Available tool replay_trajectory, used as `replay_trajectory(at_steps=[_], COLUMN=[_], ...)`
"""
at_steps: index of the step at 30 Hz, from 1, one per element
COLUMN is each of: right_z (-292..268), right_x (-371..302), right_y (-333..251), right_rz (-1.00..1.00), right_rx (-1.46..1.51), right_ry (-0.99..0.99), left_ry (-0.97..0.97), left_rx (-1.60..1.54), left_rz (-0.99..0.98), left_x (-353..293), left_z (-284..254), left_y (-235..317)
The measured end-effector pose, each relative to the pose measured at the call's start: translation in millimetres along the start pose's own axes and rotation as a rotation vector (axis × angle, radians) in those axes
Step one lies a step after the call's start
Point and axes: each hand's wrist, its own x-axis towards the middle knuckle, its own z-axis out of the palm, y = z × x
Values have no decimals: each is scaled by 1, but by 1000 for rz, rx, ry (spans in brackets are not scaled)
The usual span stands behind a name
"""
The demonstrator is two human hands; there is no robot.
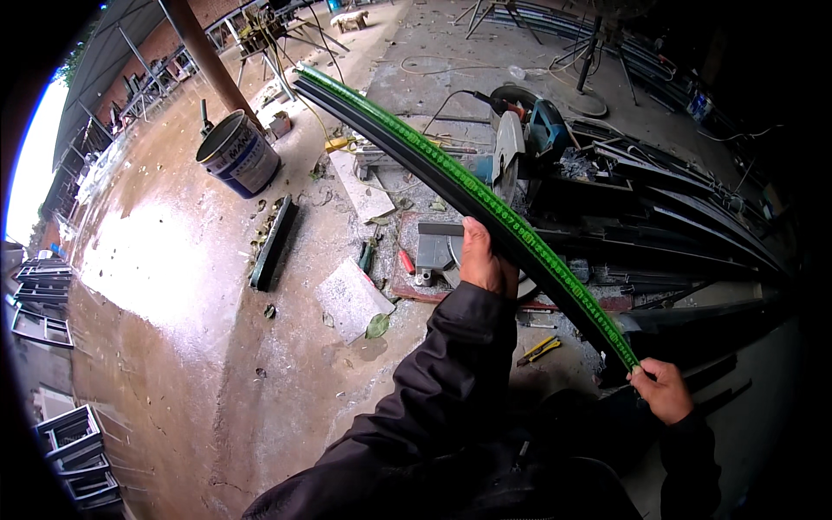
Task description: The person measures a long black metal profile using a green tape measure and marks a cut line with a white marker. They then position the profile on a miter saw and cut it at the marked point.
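Black profile [442,185] slants through the clasping left grip [482,260], right grip [665,392] pinching green tape [494,205] at its end.

A head-worn fisheye camera looks down and forward from close above the left hand [485,264] and right hand [667,395], across the floor [178,373].

A bucket [246,163] (blue and white) stands near a post [208,59].
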Motion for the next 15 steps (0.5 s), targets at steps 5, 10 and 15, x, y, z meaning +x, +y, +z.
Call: replay_trajectory(at_steps=[5,10,15], right_z=[-1,-1,0], right_x=[-3,-6,-11], right_y=[-2,8,8], right_rz=[26,16,1], right_rx=[31,54,5], right_ry=[-11,-15,-13], left_ry=[-15,-65,-65], left_rx=[6,43,91], left_rz=[-13,18,27], left_x=[-1,2,1], left_z=[3,-7,-11], left_y=[-1,-3,-1])
